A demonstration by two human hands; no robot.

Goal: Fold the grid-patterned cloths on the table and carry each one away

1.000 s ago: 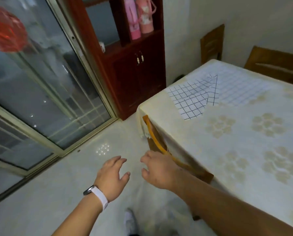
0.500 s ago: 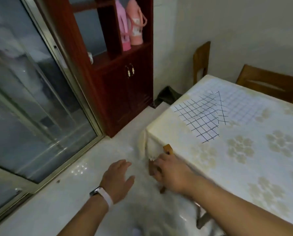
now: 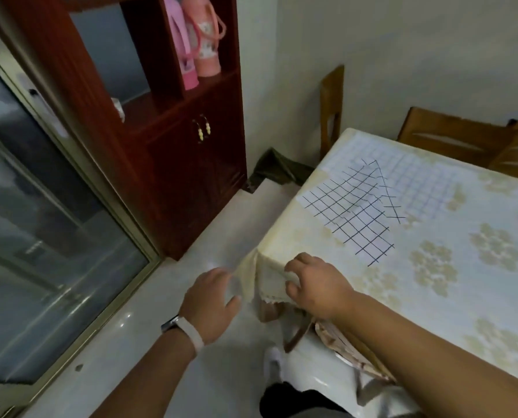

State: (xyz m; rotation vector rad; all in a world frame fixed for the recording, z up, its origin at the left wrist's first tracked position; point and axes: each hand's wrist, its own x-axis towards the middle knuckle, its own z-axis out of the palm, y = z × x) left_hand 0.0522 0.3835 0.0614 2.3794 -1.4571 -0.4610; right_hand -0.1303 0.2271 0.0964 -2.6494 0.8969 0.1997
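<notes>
A white cloth with a dark grid [image 3: 354, 212] lies near the table's left corner, one corner turned up. A paler grid cloth [image 3: 408, 176] lies flat behind it, partly under it. Both rest on the table [image 3: 492, 297], which wears a cream floral cover. My right hand [image 3: 318, 285] hovers at the table's near corner, fingers loosely curled, holding nothing. Over the floor to the left of that corner is my left hand [image 3: 212, 300], with a white wristband, fingers relaxed and empty. Both hands are short of the cloths.
A dark red cabinet [image 3: 191, 164] with pink flasks [image 3: 197, 40] stands at the back left beside a glass sliding door [image 3: 40, 236]. Wooden chairs [image 3: 456, 140] line the table's far side, one chair [image 3: 300, 336] sits tucked under the near edge. A dark bundle [image 3: 279, 170] lies on the floor.
The view has closed in on the table. My right hand has gone from the chair back up to the table's near corner. My left hand kept pace beside it.
</notes>
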